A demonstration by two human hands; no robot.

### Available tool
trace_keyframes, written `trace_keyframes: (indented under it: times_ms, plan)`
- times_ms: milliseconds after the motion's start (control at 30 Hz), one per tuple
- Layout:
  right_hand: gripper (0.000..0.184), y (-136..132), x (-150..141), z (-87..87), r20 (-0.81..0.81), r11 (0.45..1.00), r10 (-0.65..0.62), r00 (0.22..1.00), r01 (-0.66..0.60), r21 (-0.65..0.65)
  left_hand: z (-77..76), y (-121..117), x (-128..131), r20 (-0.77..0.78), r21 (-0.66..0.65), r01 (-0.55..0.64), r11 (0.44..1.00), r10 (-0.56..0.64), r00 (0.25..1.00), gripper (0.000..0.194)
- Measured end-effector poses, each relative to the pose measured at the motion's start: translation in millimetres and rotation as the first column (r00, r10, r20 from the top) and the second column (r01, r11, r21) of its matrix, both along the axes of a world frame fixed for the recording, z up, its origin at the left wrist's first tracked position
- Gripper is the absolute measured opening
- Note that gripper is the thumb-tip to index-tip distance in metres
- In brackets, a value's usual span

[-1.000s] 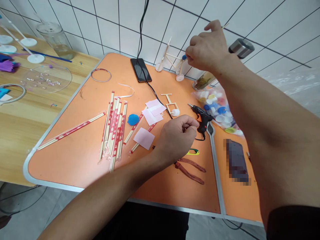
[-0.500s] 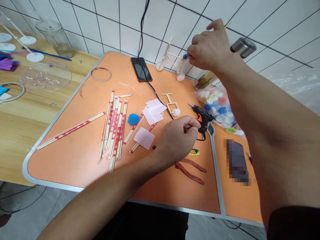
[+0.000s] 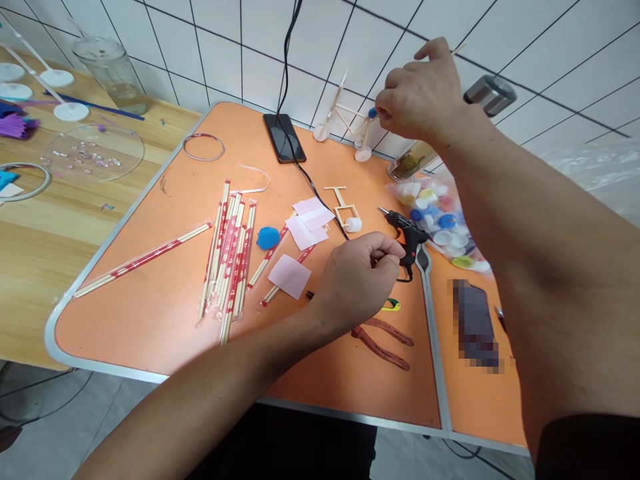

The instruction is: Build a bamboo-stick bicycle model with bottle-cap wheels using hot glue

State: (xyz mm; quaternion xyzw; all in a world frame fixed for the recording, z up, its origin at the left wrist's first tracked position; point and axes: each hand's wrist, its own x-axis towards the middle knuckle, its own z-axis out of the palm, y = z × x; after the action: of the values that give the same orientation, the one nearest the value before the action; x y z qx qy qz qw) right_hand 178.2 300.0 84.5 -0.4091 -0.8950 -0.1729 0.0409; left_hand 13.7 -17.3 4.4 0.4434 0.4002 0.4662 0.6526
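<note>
My left hand (image 3: 363, 277) hovers above the orange table, thumb and fingers pinched. Whatever lies in that pinch, if anything, is hidden. Below it are red-handled pliers (image 3: 383, 343), partly covered. My right hand (image 3: 420, 90) is raised near the wall with its fingers curled. A thin wooden stick (image 3: 459, 49) pokes out past its knuckles and seems held, though the grip is hidden. Beside those fingers is a stick frame (image 3: 345, 113) with white bottle-cap wheels and a blue cap (image 3: 373, 113). A black glue gun (image 3: 407, 233) lies just beyond my left hand.
Wrapped chopsticks (image 3: 230, 260), a blue disc (image 3: 269, 238), pink paper squares (image 3: 289, 276) and a small stick frame (image 3: 346, 212) lie on the table. A phone (image 3: 284, 138) is under the black cable (image 3: 313, 183). A bag of bottle caps (image 3: 443, 217) sits right.
The whole view shifts very slightly. Both hands keep nearly the same pose and place, and the things on the table have not moved.
</note>
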Motion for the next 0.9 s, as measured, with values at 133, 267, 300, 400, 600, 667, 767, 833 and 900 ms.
trace_keyframes:
  times_ms: [133, 267, 300, 400, 600, 667, 767, 833, 900]
  plan:
    - [0.024, 0.2, -0.7, -0.2, 0.003, 0.999, 0.039, 0.999, -0.039, 0.027, -0.1, -0.6, -0.4, 0.001, 0.001, 0.002, 1.0, -0.002, 1.0, 0.014]
    - [0.026, 2.4, 1.0, -0.2, 0.023, 0.997, 0.072, 0.997, -0.073, 0.037, 0.2, -0.6, -0.2, -0.009, 0.003, 0.002, 1.0, -0.002, 1.0, 0.015]
    - [0.026, 2.4, 1.2, -0.1, 0.031, 0.997, 0.069, 0.997, -0.07, 0.041, 0.1, -0.6, 0.0, -0.01, 0.006, 0.002, 1.0, -0.002, 1.0, 0.015]
    - [0.026, 0.3, 0.2, 0.3, 0.05, 0.999, 0.02, 0.999, -0.023, 0.049, -0.3, -0.4, 0.2, -0.006, 0.012, 0.004, 1.0, -0.004, 1.0, 0.014]
    - [0.023, -5.6, -5.4, 1.8, -0.005, 1.0, -0.018, 1.0, 0.018, 0.005, -0.6, -1.1, -0.1, 0.006, 0.017, 0.004, 1.0, -0.004, 1.0, 0.015]
    - [0.023, -6.1, -6.7, 2.6, 0.004, 0.999, -0.031, 1.0, 0.031, -0.007, -0.5, -1.3, 0.0, 0.011, 0.016, 0.001, 1.0, -0.001, 1.0, 0.015]
    - [0.022, -5.7, -6.9, 2.9, -0.013, 1.0, -0.015, 1.0, 0.014, -0.016, -0.1, -1.4, -0.1, 0.006, 0.014, 0.002, 1.0, -0.002, 1.0, 0.015]
    - [0.021, -4.5, -5.6, 2.4, -0.005, 1.0, -0.008, 1.0, 0.008, 0.003, 0.3, -1.4, -0.3, 0.002, 0.011, 0.011, 1.0, -0.011, 1.0, 0.015]
    - [0.02, -2.3, -3.5, 1.4, 0.032, 0.999, -0.005, 0.999, 0.004, 0.033, 0.6, -1.4, -0.6, -0.002, 0.012, 0.016, 1.0, -0.016, 1.0, 0.014]
